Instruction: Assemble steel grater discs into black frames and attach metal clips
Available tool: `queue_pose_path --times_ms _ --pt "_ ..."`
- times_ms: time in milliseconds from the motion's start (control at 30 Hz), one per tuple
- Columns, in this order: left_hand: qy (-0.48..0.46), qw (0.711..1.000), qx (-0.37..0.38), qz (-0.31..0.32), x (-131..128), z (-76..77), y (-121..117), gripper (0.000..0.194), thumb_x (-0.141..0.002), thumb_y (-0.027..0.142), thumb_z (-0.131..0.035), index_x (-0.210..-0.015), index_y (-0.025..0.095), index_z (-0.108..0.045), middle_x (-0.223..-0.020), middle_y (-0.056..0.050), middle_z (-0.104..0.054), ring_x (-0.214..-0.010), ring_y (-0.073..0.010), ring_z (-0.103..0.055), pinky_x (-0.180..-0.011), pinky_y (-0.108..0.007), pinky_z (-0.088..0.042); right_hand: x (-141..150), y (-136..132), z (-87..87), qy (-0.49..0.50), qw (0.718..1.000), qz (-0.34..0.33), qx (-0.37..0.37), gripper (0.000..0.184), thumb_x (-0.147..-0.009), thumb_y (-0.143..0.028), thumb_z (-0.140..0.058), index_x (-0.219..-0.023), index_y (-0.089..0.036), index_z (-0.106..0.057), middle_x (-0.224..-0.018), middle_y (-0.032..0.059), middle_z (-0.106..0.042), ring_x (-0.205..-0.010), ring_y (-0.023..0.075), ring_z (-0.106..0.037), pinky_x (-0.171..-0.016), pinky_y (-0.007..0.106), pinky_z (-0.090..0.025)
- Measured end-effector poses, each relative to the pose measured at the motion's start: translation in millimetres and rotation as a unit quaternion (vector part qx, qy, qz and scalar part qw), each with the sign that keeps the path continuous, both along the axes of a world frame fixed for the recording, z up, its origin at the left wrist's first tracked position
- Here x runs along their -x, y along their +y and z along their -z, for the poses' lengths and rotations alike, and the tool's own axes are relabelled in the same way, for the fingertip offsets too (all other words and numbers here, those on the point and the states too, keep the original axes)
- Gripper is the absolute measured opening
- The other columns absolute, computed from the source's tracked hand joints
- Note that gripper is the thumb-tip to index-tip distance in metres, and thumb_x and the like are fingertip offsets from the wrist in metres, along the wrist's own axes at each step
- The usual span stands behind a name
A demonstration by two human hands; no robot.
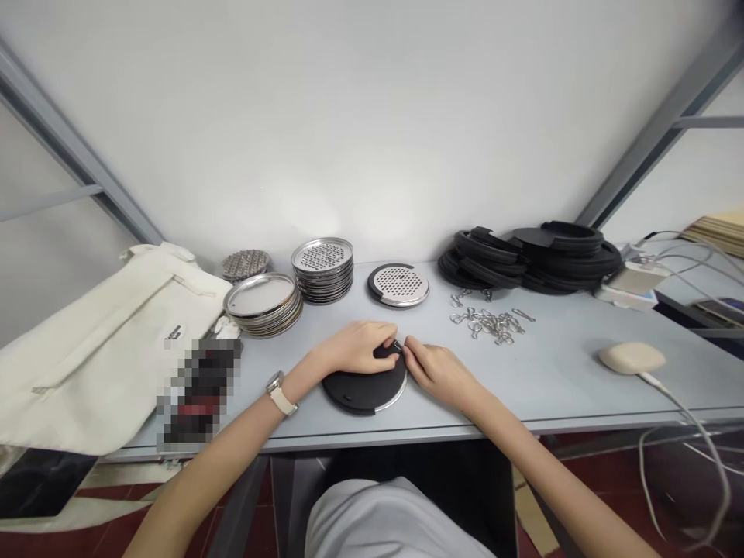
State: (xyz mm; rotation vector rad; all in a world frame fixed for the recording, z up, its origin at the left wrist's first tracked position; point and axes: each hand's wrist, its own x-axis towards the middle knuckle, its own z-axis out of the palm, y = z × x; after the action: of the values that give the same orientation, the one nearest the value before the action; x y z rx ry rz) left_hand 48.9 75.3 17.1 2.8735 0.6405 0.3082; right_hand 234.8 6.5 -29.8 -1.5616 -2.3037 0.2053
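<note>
A black round grater holder (356, 384) lies on the table in front of me, with a strip of silvery metal rim showing at its right edge. My left hand (361, 346) rests over its far side, thumb and fingers curled and gripping it. At the upper right edge of the holder, a small metal wire clip (398, 346) sits between my two hands. My right hand (433, 370) pinches at the clip with thumb and forefinger, its other fingers folded. The fingertips partly hide the clip.
Behind are stacked metal discs (261, 298), grater plates (322, 267) and a holder with a perforated plate (401, 284). Loose wire clips (494, 324) lie right, before piled black holders (558, 252). A cream bag (116, 341) is left; a corded pale device (632, 358) right.
</note>
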Motion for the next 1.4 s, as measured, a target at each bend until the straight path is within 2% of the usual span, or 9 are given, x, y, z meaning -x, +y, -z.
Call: queue_pose_path --times_ms 233,500,767,900,1033,1133,1200,1400 --pt "0.002 1.000 -0.006 0.025 -10.6 8.0 11.0 0.019 -0.081 0.030 -0.053 -0.069 0.019 -0.042 -0.066 0.002 -0.053 -0.058 -0.0128 -0.043 -0.055 -0.027 -0.028 -0.3 0.5 0.5 -0.004 1.000 0.005 0.006 0.020 -0.097 -0.024 -0.028 -0.084 -0.020 -0.043 -0.063 0.0006 -0.059 -0.052 0.0149 -0.053 -0.054 0.025 -0.028" --pt "-0.034 0.998 -0.031 0.033 -2.6 8.2 4.9 0.013 -0.080 0.026 -0.052 -0.074 0.019 -0.042 -0.069 0.001 -0.052 -0.065 -0.0153 -0.045 -0.069 -0.029 -0.035 -0.1 -0.4 -2.5 -0.004 1.000 0.005 0.010 0.021 -0.097 -0.025 -0.028 -0.085 -0.020 -0.043 -0.062 0.0000 -0.058 -0.051 0.0147 -0.052 -0.053 0.025 -0.027" --pt "-0.023 0.998 -0.050 0.041 -4.9 8.8 4.7 0.012 -0.080 0.025 -0.051 -0.073 0.019 -0.042 -0.070 -0.001 -0.053 -0.067 -0.0163 -0.048 -0.072 -0.030 -0.036 1.9 -0.8 -1.7 -0.019 1.000 0.004 0.009 0.022 -0.098 -0.025 -0.026 -0.088 -0.019 -0.045 -0.062 0.0015 -0.059 -0.052 0.0157 -0.053 -0.053 0.026 -0.027" --pt "-0.027 0.998 -0.051 0.031 -4.2 7.8 3.3 0.011 -0.080 0.026 -0.052 -0.083 0.018 -0.045 -0.073 -0.002 -0.055 -0.068 -0.0177 -0.050 -0.073 -0.031 -0.039 1.4 -0.7 -2.1 -0.018 1.000 0.000 0.007 0.022 -0.098 -0.025 -0.026 -0.089 -0.019 -0.045 -0.063 0.0013 -0.060 -0.052 0.0153 -0.054 -0.054 0.026 -0.028" --pt "-0.043 0.997 -0.053 0.037 -4.1 7.6 3.0 0.024 -0.081 0.025 -0.054 -0.101 0.016 -0.045 -0.089 -0.005 -0.059 -0.079 -0.0201 -0.053 -0.078 -0.032 -0.041 -0.1 -0.4 -0.8 -0.010 1.000 -0.005 0.006 0.023 -0.099 -0.026 -0.025 -0.094 -0.018 -0.047 -0.065 0.0018 -0.062 -0.053 0.0155 -0.056 -0.054 0.026 -0.029" --pt "-0.033 0.996 -0.062 0.054 -4.1 8.1 3.9 0.014 -0.082 0.025 -0.052 -0.094 0.017 -0.047 -0.089 -0.005 -0.057 -0.081 -0.0199 -0.052 -0.077 -0.031 -0.041 -0.8 -0.1 0.0 -0.002 1.000 -0.005 0.003 0.024 -0.099 -0.026 -0.026 -0.101 -0.017 -0.048 -0.067 0.0027 -0.064 -0.054 0.0159 -0.057 -0.054 0.026 -0.030" --pt "-0.027 0.996 -0.067 0.055 -3.9 8.2 4.2 0.009 -0.083 0.025 -0.051 -0.087 0.018 -0.047 -0.085 -0.005 -0.054 -0.078 -0.0192 -0.051 -0.075 -0.030 -0.041 -1.0 -0.1 0.0 0.003 1.000 -0.004 0.004 0.024 -0.098 -0.027 -0.026 -0.098 -0.018 -0.048 -0.067 0.0025 -0.064 -0.054 0.0159 -0.057 -0.054 0.026 -0.030" --pt "-0.037 0.997 -0.048 0.043 -4.2 6.8 2.9 0.008 -0.082 0.024 -0.052 -0.083 0.018 -0.046 -0.083 -0.004 -0.053 -0.078 -0.0185 -0.050 -0.074 -0.030 -0.040 -0.8 -0.8 -0.5 0.010 1.000 -0.006 0.003 0.020 -0.098 -0.027 -0.028 -0.092 -0.020 -0.045 -0.065 0.0008 -0.062 -0.053 0.0158 -0.056 -0.054 0.026 -0.029"
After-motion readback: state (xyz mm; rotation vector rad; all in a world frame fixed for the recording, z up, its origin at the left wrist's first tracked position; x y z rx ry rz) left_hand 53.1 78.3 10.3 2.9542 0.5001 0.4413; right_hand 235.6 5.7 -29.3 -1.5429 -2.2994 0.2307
